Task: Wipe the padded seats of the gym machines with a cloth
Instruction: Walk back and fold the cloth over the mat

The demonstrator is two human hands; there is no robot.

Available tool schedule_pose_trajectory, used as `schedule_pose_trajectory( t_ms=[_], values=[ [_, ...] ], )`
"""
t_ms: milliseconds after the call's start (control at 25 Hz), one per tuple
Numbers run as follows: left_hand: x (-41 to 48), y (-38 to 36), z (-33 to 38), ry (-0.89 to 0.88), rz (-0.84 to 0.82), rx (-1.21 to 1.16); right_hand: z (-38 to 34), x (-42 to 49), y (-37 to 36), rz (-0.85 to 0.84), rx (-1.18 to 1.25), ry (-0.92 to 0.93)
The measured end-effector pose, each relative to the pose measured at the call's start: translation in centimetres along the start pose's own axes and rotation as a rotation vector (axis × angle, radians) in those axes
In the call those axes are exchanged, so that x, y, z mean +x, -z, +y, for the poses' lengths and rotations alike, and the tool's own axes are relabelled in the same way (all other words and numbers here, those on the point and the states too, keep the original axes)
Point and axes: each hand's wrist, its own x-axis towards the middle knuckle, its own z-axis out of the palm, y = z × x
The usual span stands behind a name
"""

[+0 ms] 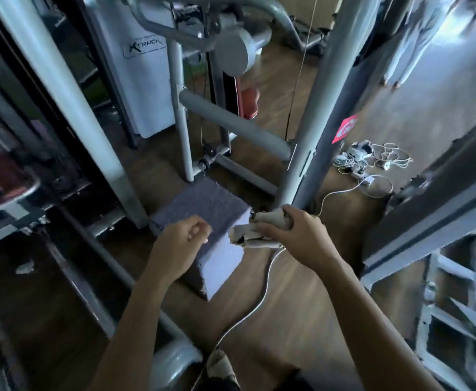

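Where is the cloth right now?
The cloth is bunched in the right hand, right of centre, at the right edge of the grey padded seat, beside the slanted grey post.

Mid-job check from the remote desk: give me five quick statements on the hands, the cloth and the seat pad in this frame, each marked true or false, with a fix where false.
1. The right hand is gripping a bunched beige cloth. True.
2. The left hand also holds the cloth. False: it holds nothing, fingers loosely curled, over the seat pad.
3. The cloth is at the right edge of the grey seat pad. True.
4. The cloth is spread flat over the middle of the pad. False: it is crumpled in the hand at the pad's edge, beside the grey upright post.
5. A white cable trails across the wooden floor below the right hand. True.
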Motion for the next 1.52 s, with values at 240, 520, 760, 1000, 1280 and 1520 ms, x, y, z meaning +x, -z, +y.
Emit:
schedule_pose_trajectory(
  t_ms=[240,520,760,1000,1280,1520],
  values=[
    [8.9,0.4,0.8,-0.001,-0.043,0.004,-1.3,12.3,-0.2,-0.198,0.120,0.086],
    [20.1,-1.2,2.7,0.108,0.106,-0.200,-0.8,29.4,-2.9,-0.599,0.329,0.122],
    [28.5,-3.1,4.3,0.241,0.410,-0.345,-1.2,42.9,-4.7,-1.075,0.415,0.209],
    [29.4,-2.5,4.0,0.414,0.727,-0.501,-2.5,45.9,-5.3,-1.020,0.425,0.435],
    [26.5,0.4,3.4,0.394,0.856,-0.528,-6.9,47.0,-5.0,-1.029,0.138,0.816],
    [23.2,3.1,3.1,0.387,0.749,-0.371,-10.5,46.1,-4.6,-0.821,0.047,1.044]
  ],
)
